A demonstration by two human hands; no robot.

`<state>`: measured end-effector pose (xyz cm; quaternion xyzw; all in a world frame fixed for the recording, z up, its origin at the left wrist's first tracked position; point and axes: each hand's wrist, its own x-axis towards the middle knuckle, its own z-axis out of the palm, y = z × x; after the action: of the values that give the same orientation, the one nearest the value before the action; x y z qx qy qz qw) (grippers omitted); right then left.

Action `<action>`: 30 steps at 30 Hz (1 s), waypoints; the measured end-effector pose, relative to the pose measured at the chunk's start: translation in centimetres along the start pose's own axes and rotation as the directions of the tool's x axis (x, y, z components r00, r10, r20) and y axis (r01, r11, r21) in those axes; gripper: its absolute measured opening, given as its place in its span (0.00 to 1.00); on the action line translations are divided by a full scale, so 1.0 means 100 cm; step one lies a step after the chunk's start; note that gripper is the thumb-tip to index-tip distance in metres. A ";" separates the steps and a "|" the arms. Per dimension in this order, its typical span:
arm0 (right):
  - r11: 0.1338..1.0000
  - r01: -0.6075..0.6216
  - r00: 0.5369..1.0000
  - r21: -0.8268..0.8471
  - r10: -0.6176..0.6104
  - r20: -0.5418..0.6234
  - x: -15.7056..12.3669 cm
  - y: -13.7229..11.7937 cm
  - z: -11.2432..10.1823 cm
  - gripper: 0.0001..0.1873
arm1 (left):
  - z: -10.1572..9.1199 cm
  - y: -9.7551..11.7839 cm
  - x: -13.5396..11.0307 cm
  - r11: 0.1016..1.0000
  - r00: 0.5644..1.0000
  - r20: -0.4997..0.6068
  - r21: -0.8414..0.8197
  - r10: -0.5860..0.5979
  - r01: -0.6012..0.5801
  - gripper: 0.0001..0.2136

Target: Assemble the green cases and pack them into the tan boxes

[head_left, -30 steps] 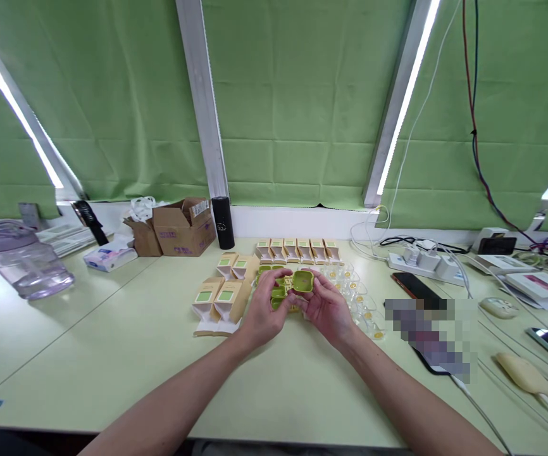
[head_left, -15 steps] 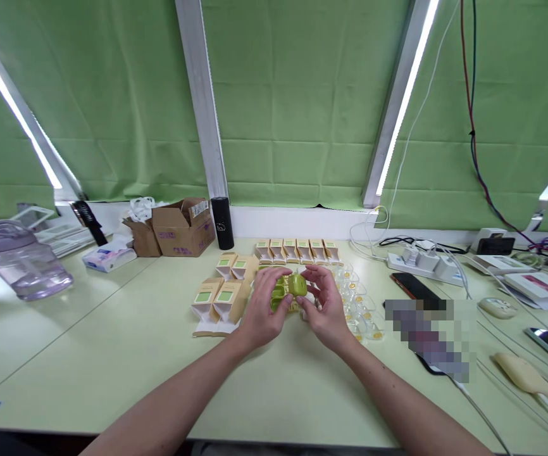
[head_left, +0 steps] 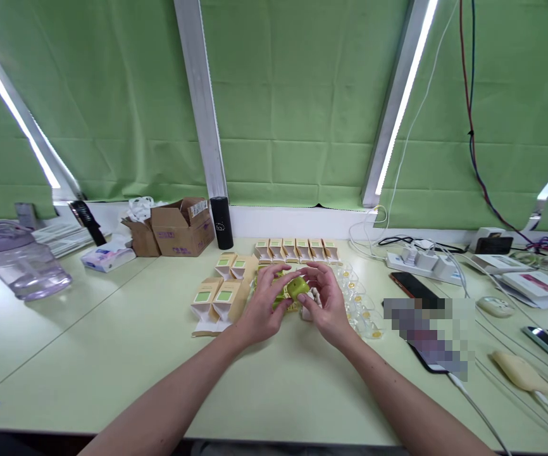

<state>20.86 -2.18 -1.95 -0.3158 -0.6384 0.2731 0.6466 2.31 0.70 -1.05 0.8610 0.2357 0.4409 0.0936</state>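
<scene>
A small, glossy green rounded case (head_left: 297, 287) is held up between my two hands, tilted. My left hand (head_left: 265, 307) has its fingers curled at the case's left and top. My right hand (head_left: 327, 304) pinches it from the right, thumb on its lower front. Behind and below my fingers are more green pieces (head_left: 278, 299), partly hidden. Something white (head_left: 307, 313) shows under my right hand, too covered to name. Left of my hands stand open cardboard boxes with green labels (head_left: 225, 296). Clear plastic pieces with yellow dots (head_left: 362, 315) lie in rows at the right.
More small boxes (head_left: 297, 251) line up at the back. Farther left are a brown carton (head_left: 179, 231), a black cylinder (head_left: 221, 223), a tissue pack (head_left: 107, 256) and a purple water jug (head_left: 24, 263). Phones (head_left: 416, 289), cables and a power strip (head_left: 423, 268) occupy the right.
The green case has turned and tilted between my fingers, dropping slightly. My right fingers have shifted around it, and my left fingers have moved closer to its top.
</scene>
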 end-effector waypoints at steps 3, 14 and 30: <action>0.999 -0.019 1.000 0.028 0.018 0.022 0.002 -0.004 -0.001 0.28 | 0.000 0.003 0.000 1.000 0.998 0.055 -0.012 -0.016 0.017 0.29; 0.615 0.109 0.993 -0.781 -0.031 0.114 0.014 -0.011 -0.029 0.04 | 0.009 -0.017 0.008 0.520 0.825 -0.013 -0.781 -0.565 0.345 0.25; 0.160 0.298 0.872 -0.941 0.355 0.336 0.007 -0.025 -0.015 0.21 | 0.006 -0.020 0.011 0.161 0.735 0.096 -0.949 -0.671 0.270 0.15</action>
<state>22.21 -3.37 0.47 -0.5898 -0.7923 -0.1249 0.0937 2.65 3.04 -1.34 0.4320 0.2157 0.5827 0.6537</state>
